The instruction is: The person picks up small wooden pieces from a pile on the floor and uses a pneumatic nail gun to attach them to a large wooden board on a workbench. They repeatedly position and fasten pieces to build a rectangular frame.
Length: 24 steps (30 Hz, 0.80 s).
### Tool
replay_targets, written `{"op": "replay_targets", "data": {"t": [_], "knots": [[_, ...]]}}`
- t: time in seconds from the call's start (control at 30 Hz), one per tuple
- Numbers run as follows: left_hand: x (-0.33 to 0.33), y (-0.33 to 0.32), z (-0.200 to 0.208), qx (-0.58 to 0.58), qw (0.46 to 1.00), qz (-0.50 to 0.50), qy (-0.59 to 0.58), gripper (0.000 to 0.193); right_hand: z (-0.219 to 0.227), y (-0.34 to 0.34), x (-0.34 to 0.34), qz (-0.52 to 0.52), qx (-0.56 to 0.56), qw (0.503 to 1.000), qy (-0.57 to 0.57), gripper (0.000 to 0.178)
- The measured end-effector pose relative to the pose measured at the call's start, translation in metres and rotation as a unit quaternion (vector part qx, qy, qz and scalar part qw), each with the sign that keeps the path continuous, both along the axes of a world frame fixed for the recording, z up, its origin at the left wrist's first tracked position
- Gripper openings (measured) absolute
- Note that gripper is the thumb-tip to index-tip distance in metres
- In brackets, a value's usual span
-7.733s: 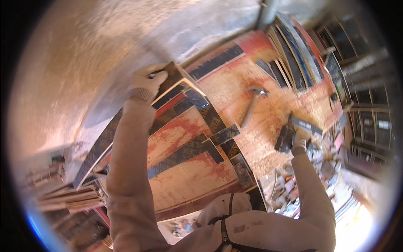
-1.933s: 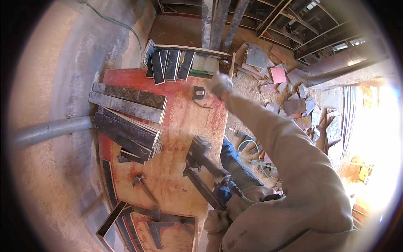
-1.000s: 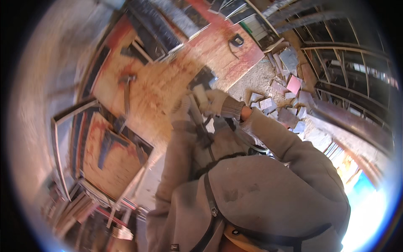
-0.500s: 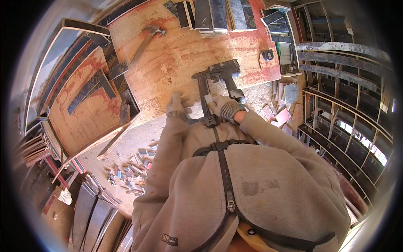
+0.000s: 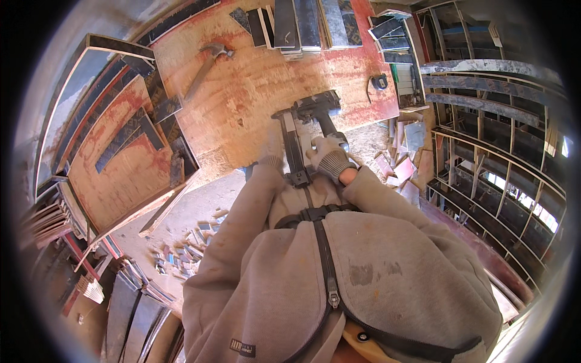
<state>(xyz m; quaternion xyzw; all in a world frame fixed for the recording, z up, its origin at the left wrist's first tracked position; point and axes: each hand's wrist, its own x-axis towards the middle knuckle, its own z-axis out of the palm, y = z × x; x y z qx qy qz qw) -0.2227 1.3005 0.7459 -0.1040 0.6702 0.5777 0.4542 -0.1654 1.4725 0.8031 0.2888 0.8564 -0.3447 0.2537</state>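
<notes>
A dark nail gun with a camouflage-like pattern lies on the near edge of the wooden worktop. Its long black magazine points back toward my body, and a pale strip shows along its far part. My right hand, in a light knitted glove, is against the magazine's right side, below the gun's handle. Its fingers are curled, and what they grip is hidden. Just left of the magazine is my gloved left hand, smeared by motion, so its fingers cannot be made out.
A claw hammer lies at the worktop's far left, a tape measure at its right. Dark boards are stacked at the back. Offcuts litter the floor at left. A slatted frame stands at right.
My left hand has moved right, up to the magazine. The pale strip near my right fingers now shows farther along the magazine. The gun appears slightly farther left in view.
</notes>
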Motion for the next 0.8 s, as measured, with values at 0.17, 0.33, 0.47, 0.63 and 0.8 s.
{"op": "replay_targets", "data": {"t": [0.17, 0.33, 0.47, 0.63, 0.8], "knots": [[-0.002, -0.001, 0.018, 0.049, 0.986, 0.045, -0.153, 0.065, -0.020, 0.007, 0.005, 0.052, -0.028, 0.996, -0.070, 0.037], [-0.013, 0.020, 0.042, 0.070, 0.973, 0.055, -0.214, 0.069, -0.015, -0.004, 0.003, 0.023, -0.032, 0.999, -0.028, 0.035], [-0.010, 0.023, 0.048, 0.067, 0.969, 0.055, -0.231, 0.073, -0.001, 0.014, 0.004, 0.031, -0.049, 0.995, 0.083, 0.033], [0.002, 0.012, 0.043, 0.010, 0.983, 0.017, -0.181, 0.080, -0.029, 0.092, 0.001, -0.133, -0.042, 0.974, 0.179, 0.032], [0.005, 0.011, 0.052, -0.178, 0.971, -0.120, 0.106, 0.057, -0.114, 0.079, -0.022, -0.374, -0.513, 0.770, -0.059, 0.033]]}}
